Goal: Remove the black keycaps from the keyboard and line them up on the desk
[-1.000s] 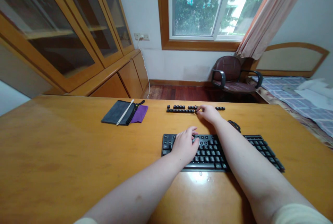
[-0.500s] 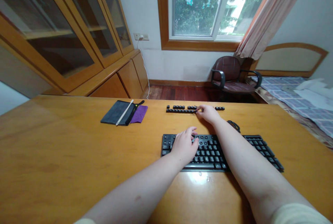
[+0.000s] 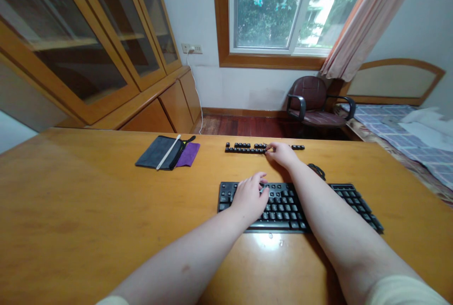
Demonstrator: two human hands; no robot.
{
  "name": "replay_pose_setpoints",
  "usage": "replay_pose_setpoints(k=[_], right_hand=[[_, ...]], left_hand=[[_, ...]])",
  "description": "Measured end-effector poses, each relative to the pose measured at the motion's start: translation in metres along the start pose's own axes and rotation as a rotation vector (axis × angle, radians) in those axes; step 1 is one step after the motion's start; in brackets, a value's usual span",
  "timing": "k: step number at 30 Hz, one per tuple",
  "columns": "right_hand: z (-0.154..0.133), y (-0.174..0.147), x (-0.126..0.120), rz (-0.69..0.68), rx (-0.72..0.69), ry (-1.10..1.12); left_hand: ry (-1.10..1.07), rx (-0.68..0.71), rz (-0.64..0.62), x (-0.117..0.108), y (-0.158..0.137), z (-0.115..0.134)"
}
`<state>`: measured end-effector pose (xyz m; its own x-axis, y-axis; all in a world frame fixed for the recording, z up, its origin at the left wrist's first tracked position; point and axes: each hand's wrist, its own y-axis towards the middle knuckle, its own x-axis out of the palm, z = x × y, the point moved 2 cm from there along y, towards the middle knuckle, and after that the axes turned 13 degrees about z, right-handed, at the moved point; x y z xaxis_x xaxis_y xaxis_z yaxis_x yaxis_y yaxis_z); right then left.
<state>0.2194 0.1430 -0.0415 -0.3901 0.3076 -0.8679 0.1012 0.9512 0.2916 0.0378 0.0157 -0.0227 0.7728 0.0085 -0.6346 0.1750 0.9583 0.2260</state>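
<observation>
While I stand watching, the table (image 3: 88, 201) spreads wide, and at ten o'clock from the keyboard (image 3: 279, 216) lies a dark pouch (image 3: 152, 154), with a pale stick (image 3: 169, 151) slanting across it and a purple cloth (image 3: 188, 155) showing at its right edge. Toward eleven o'clock, near the table's far edge, small black keycaps (image 3: 244, 150) sit in two straight rows. Over the keyboard's ten o'clock part rests the left hand (image 3: 249, 196), its grip loose, thumb apart from the fingers; I see nothing in it. At twelve o'clock the right hand (image 3: 282, 155) reaches to the front row's end, thumb and finger drawn together, apparently pinching one keycap. Three more lie just right of it. A coiled cable (image 3: 316, 171) sits at one o'clock.

As I judge it, the lining-up is well along: the keyboard's top two rows, where I can see them, show bare posts, and their caps seem to be those set out. The lower rows are still capped. What the right arm covers, I can't tell.
</observation>
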Motion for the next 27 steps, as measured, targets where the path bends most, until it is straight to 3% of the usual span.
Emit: replay_pose_setpoints(k=[9,13,18,23,25,27], right_hand=[[0.0,0.0,-0.003,0.012,0.014,0.03],[0.0,0.0,-0.01,0.089,0.005,0.109],[-0.013,-0.004,-0.046,0.299,-0.131,0.201],[-0.031,-0.029,-0.096,0.434,-0.202,0.315],[-0.028,-0.048,-0.102,0.399,-0.181,0.336],[-0.019,-0.069,-0.096,0.276,-0.167,0.363]], left_hand=[[0.008,0.034,0.012,0.001,-0.001,-0.002],[0.078,0.167,-0.011,-0.001,-0.006,0.003],[0.159,0.37,-0.128,0.004,-0.016,0.006],[0.193,0.466,-0.199,0.007,-0.023,0.007],[0.229,0.511,-0.211,0.007,-0.025,0.009],[0.263,0.576,-0.23,0.008,-0.028,0.012]])
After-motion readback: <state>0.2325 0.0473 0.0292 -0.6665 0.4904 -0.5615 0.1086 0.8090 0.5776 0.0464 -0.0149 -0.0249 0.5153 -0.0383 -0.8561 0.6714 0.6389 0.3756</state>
